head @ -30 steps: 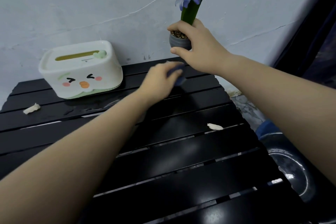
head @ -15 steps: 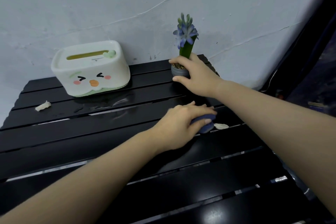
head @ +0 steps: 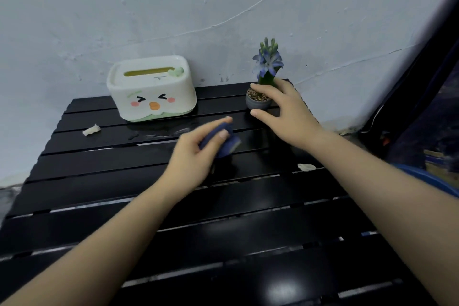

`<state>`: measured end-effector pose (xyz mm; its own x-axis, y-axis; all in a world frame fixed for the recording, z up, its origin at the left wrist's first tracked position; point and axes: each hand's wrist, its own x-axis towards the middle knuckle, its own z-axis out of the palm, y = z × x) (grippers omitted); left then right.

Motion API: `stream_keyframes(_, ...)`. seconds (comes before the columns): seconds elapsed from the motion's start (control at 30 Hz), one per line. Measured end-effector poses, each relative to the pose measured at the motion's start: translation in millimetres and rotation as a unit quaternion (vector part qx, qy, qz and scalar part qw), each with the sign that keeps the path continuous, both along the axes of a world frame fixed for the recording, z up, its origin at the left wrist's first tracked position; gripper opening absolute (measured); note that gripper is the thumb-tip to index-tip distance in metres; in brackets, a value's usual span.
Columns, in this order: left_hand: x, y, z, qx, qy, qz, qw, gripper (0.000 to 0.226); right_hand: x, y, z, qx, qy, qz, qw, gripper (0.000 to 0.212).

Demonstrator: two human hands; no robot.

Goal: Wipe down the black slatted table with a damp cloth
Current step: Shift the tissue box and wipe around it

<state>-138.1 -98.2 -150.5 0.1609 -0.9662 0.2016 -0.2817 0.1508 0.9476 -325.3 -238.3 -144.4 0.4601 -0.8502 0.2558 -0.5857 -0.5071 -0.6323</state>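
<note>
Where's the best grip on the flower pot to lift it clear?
Probably the round grey flower pot wall, from the right side, where the right hand is open beside it. The tall flower blocks coming from above; the pot stands upright near the table back edge.

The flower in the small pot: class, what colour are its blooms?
Blue-purple blooms on the flower, above green leaves; seen in the head view.

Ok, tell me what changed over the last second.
The pot, held up off the table a second ago, now stands on a back slat, and the right hand has opened, fingers spread beside it. The left hand swept the cloth toward the near side, then back to the middle. The tissue box and the two scraps stayed put.
</note>
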Motion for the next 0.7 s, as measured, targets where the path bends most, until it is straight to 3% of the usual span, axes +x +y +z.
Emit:
stream_keyframes(0.17, 50.6, 27.0, 18.6, -0.002, 0.01, 0.128, 0.992, 0.026, 14.5, 67.0, 8.0, 0.001, -0.06, -0.073, 0.996, 0.046)
stream_keyframes(0.4, 124.9, 55.8, 36.1, -0.017, -0.014, 0.271, 0.962, 0.019, 90.8, 85.1, 26.2, 0.004, -0.057, 0.018, 0.998, 0.053)
stream_keyframes(0.57, 203.6, 52.1, 21.3, 0.032, -0.018, 0.35, 0.936, 0.027, 141.8, 46.1, 35.4, 0.085, -0.088, 0.063, 0.99, 0.084)
stream_keyframes(0.7, 236.3, 42.9, 5.0, 0.09, -0.14, 0.382, 0.909, 0.02, 164.0, 7.8, 21.5, 0.138, -0.092, 0.077, 0.983, 0.113)
